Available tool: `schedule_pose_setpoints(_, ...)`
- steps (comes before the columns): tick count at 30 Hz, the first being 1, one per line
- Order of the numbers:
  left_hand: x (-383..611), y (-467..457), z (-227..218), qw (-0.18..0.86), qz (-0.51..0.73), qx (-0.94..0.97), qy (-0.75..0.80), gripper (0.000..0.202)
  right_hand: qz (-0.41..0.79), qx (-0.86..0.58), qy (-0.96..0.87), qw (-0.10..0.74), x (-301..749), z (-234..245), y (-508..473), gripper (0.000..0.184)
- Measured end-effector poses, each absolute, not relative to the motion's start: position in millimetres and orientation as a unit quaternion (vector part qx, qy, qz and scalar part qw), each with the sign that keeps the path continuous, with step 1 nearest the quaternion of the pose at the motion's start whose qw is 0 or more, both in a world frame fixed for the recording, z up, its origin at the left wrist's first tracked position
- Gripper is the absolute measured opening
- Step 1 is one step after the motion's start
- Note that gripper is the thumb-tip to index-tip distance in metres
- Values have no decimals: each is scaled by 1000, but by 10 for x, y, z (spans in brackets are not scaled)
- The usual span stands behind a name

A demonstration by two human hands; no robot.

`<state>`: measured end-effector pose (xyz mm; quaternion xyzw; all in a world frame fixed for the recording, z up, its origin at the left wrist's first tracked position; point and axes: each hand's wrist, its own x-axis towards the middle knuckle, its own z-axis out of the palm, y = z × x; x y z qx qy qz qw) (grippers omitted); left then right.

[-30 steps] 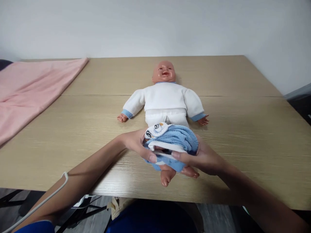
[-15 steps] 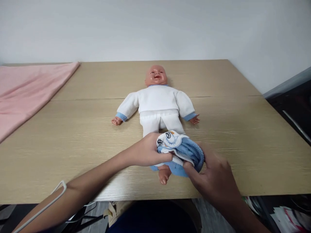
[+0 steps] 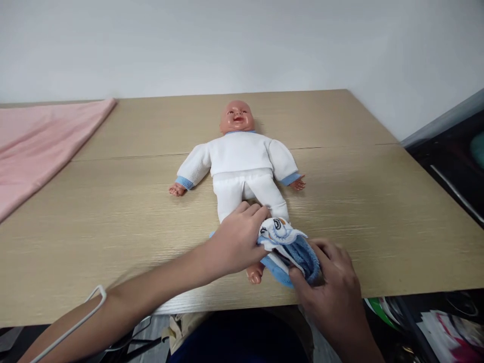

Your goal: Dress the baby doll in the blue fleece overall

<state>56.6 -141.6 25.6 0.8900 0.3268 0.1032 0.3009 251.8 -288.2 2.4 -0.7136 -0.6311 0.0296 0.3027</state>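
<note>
A baby doll (image 3: 242, 151) lies on its back on the table, head away from me, in a white top and white trousers with blue cuffs. Over its lower legs I hold a small blue-and-white terry-cloth piece (image 3: 291, 247) with an embroidered face; its exact kind is unclear. My left hand (image 3: 242, 239) pinches its left edge, fingers curled. Around its right side closes my right hand (image 3: 333, 282), the thumb at the opening. One bare doll foot (image 3: 255, 274) shows below; the other is hidden behind my left hand and the cloth.
A pink cloth (image 3: 49, 146) covers the table's left side. The wooden table (image 3: 359, 201) reaches back to a white wall. Beyond its right edge stands a black object (image 3: 454, 156). Papers (image 3: 446, 333) lie below at the lower right. A white cord (image 3: 75, 322) crosses my left forearm.
The cloth piece has shifted slightly right and toward me, its face turned more to the right. My left hand has rolled over so its back faces up. My view has tilted a little.
</note>
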Motion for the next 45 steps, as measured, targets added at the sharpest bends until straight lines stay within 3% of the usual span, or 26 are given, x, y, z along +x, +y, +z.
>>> schedule_pose_setpoints(6,600,-1437,253,299,63,896,321,33,88,-723,-601,331,2551,-125,-2906,28)
schedule_pose_setpoints(12,557,-1443,153,344,135,877,307,51,221,-705,-545,397,2536,-264,-2964,29)
schedule_pose_setpoints(23,476,-1373,191,435,197,831,286,42,410,-628,-420,511,2465,-328,-2906,16)
schedule_pose_setpoints(29,472,-1351,227,470,213,811,276,42,406,-583,-370,599,2348,-351,-2816,56)
schedule_pose_setpoints(33,454,-1309,211,455,202,827,260,31,410,-579,-385,590,2361,-369,-2802,72)
schedule_pose_setpoints(37,436,-1263,224,442,201,843,234,18,370,-611,-440,545,2490,-408,-2800,60)
schedule_pose_setpoints(45,421,-1174,211,422,172,874,171,15,258,-607,-581,476,2675,-245,-2650,21)
